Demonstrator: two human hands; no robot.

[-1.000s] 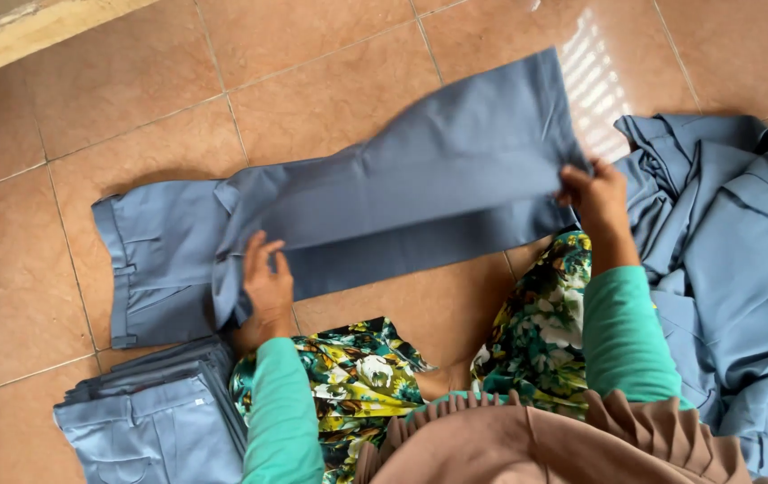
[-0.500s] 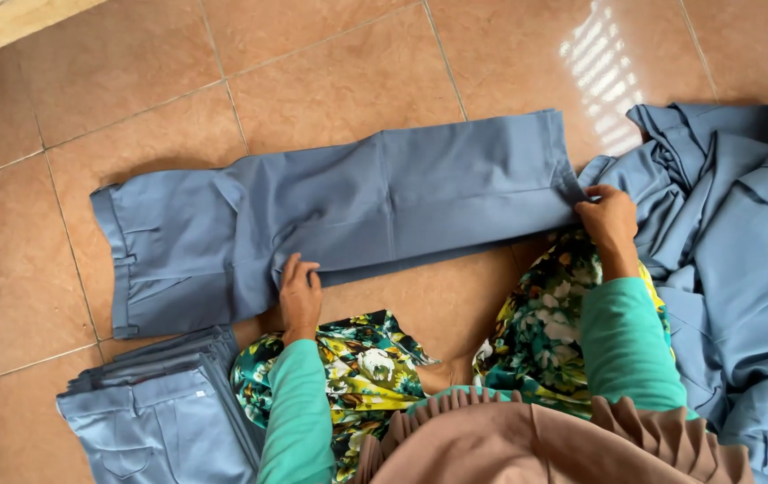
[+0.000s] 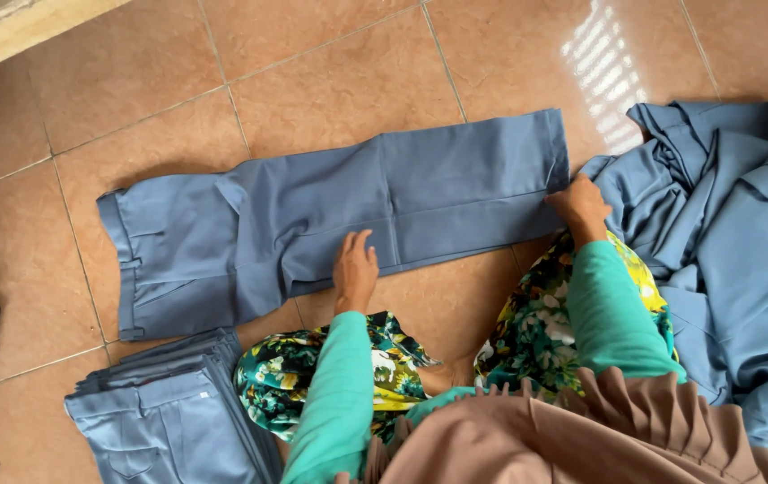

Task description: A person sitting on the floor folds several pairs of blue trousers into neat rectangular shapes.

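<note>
Under both palms, the trousers (image 3: 339, 215) are lying folded: left hand (image 3: 354, 269) pressing flat, ungripped; right hand (image 3: 581, 204) pinching the hem; smoothing step, demanding an even crease.

Blue-grey trousers (image 3: 348, 215) — folded lengthwise, flat on tiled floor.

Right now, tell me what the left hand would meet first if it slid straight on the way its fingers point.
The left hand already lies on the flat blue-grey cloth trousers; beyond them, seemingly only bare terracotta floor tile.
</note>
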